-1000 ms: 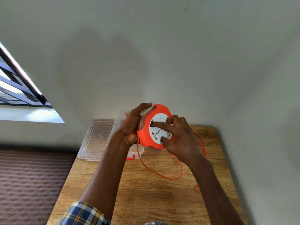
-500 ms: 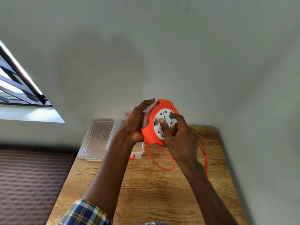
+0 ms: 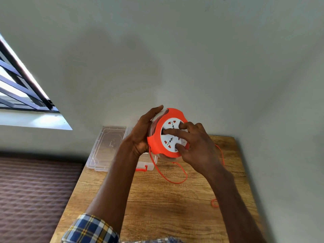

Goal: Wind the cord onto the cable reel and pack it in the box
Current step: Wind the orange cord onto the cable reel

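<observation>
The cable reel [image 3: 166, 133] is held up off the wooden table [image 3: 175, 204], tilted so its white socket face looks back toward the camera — its axle runs roughly from 10 to 4 o'clock. It's gripped from behind by the left hand [image 3: 142, 132], thumb curled over the rim at about 11 o'clock, fingers hidden behind the body. The right hand [image 3: 196, 146] is pressed onto the socket face from the 3–4 o'clock side, fingertips [image 3: 165, 131] dug into the recesses, thumb at the lower rim, so that's the turning hand, imo. The cord [image 3: 168, 179] drops off the reel's lower edge at about 7 o'clock, loops on the table below and trails off to 4 o'clock — so there's slack left to take up, prob a fair bit. The clear box [image 3: 145, 165] sits on the table just beyond, at 8 o'clock from the reel and mostly hidden by the left wrist, with its lid [image 3: 108, 142] open to the left. Left hand is nearer to it, so packing would prob be led from that side.
</observation>
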### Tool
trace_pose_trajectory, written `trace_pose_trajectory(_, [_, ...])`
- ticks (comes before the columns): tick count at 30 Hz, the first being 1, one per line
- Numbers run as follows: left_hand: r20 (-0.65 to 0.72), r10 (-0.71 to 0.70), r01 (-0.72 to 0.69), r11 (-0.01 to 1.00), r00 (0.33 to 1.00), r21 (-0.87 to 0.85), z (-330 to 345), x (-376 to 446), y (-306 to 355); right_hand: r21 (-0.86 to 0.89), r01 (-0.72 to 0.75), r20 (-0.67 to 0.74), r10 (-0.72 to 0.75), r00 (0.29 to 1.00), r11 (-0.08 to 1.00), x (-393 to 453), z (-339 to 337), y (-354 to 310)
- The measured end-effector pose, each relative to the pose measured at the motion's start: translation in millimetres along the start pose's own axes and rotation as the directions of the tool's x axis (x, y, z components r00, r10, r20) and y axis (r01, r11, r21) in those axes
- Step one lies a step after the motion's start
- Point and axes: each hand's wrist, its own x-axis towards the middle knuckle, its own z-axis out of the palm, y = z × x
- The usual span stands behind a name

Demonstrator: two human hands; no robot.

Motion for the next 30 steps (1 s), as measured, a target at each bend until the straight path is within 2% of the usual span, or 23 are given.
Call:
trace_pose_trajectory(10, [-0.101, 0.016, -0.009, 0.997, 0.995, 0.073, 9, 6, -2, 0.159, -0.172, -0.202, 0.203, 0.958, 0.972, -6, 19, -3])
trace_pose_trajectory(14, [-0.062, 0.01, -0.006, 0.998, 0.998, 0.064, 13, 6, -2, 0.14, -0.332, -0.308, 0.359, 0.881, 0.933, -3, 29, -11])
trace_pose_trajectory(16, [-0.052, 0.0, 0.002, 0.998, 0.999, 0.057, 16, 6, -4, 0.174, -0.418, -0.313, 0.452, 0.835, 0.892, 2, 33, -16])
trace_pose_trajectory(17, [-0.048, -0.004, 0.006, 0.999, 0.999, 0.046, 16, 5, -5, 0.176, -0.424, -0.302, 0.459, 0.836, 0.888, 4, 34, -15])
trace_pose_trajectory(22, [-0.003, 0.005, -0.005, 1.0, 1.0, -0.024, 13, 5, -2, 0.26, -0.228, -0.261, 0.295, 0.919, 0.938, -3, 22, 3])
trace_pose_trajectory(26, [0.008, 0.02, -0.02, 0.999, 1.0, -0.035, 11, 5, 1, 0.199, -0.094, -0.335, 0.158, 0.929, 0.975, -8, 18, 3])
trace_pose_trajectory(28, [0.003, 0.023, -0.023, 0.999, 1.0, -0.022, 9, 5, 2, 0.096, -0.033, -0.381, 0.067, 0.922, 0.995, -4, 13, 4])
trace_pose_trajectory(30, [0.004, 0.019, -0.019, 1.0, 1.0, -0.004, 6, 3, 2, 0.066, 0.04, -0.271, -0.021, 0.962, 0.997, 0, 6, 7])
